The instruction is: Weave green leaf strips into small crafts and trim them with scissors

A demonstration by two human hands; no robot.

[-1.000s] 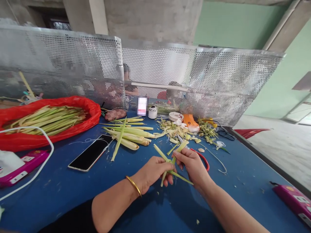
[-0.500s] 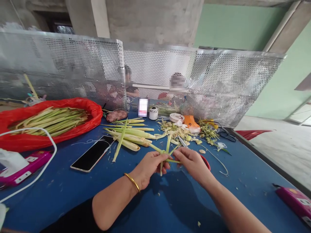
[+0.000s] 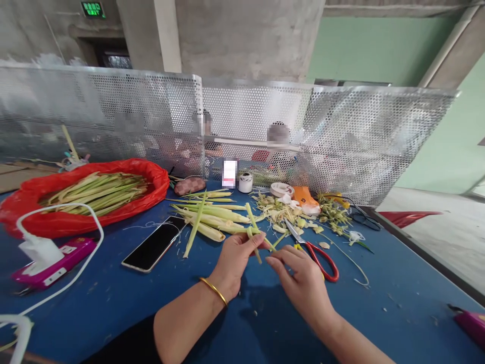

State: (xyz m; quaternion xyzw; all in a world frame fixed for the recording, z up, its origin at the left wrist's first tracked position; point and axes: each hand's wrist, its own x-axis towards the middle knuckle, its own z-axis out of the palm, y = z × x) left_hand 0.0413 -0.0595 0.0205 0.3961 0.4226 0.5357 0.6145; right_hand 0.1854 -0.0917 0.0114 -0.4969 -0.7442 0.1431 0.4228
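My left hand is closed in a pinch on a small folded piece of green leaf strips, with loose ends sticking out up, down and to the right. My right hand sits just right of it, its thumb and fingers drawn together at the end of a strip that runs out to the right. Its fingertips partly hide that end. Behind the right hand lie scissors with red handles, the blades pointing up and left. Pale green husk-like leaves lie beyond my left hand.
A red bag of leaf strips lies at the left. Nearer are a phone and a purple power strip with a white cable. Leaf scraps, a tape roll and an orange packet lie before a perforated metal screen.
My right hand has shifted down and slightly away from the left, uncovering the red scissors. The strips in my left hand have turned. The whole view has shifted a little.
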